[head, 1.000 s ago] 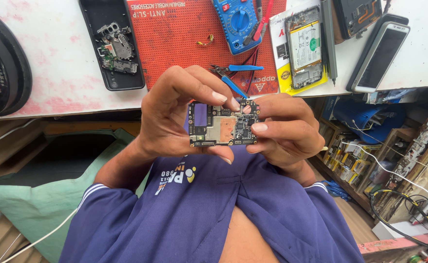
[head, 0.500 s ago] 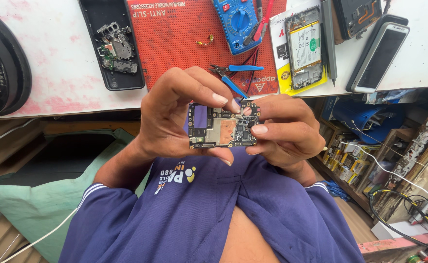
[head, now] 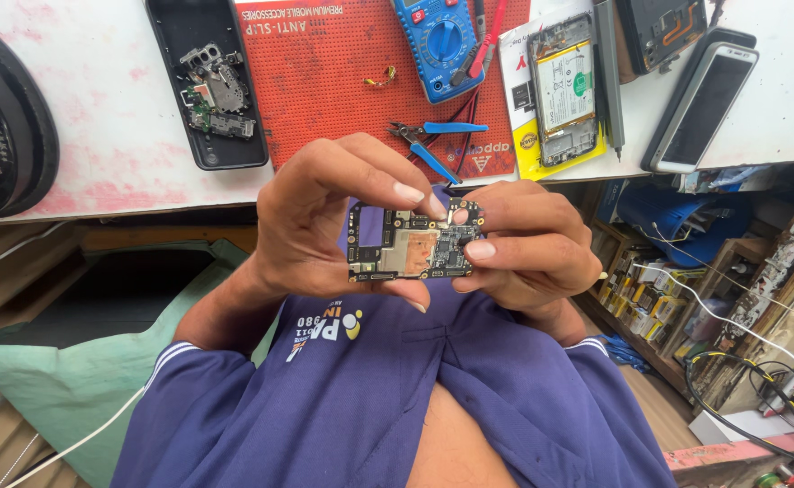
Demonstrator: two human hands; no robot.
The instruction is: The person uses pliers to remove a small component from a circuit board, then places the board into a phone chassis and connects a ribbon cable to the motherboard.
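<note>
Both hands hold a small phone circuit board [head: 410, 244] in front of my chest, below the table's edge. My left hand [head: 311, 217] pinches its left side, with the thumb under the lower edge and the index fingertip on the top edge. My right hand [head: 532, 248] grips the right end between thumb and fingers. The board faces me, showing a copper shield, a purple patch and black chips.
A white worktable [head: 98, 136] carries a red anti-slip mat [head: 342, 81], a blue multimeter [head: 437, 32], blue-handled pliers [head: 437, 136], an opened black phone shell [head: 211, 90], a phone body with its battery showing [head: 564, 86] and a white-edged phone [head: 700, 99]. Cables and boxes crowd the lower right.
The hands and the board sit slightly lower in view; the grip is unchanged.
</note>
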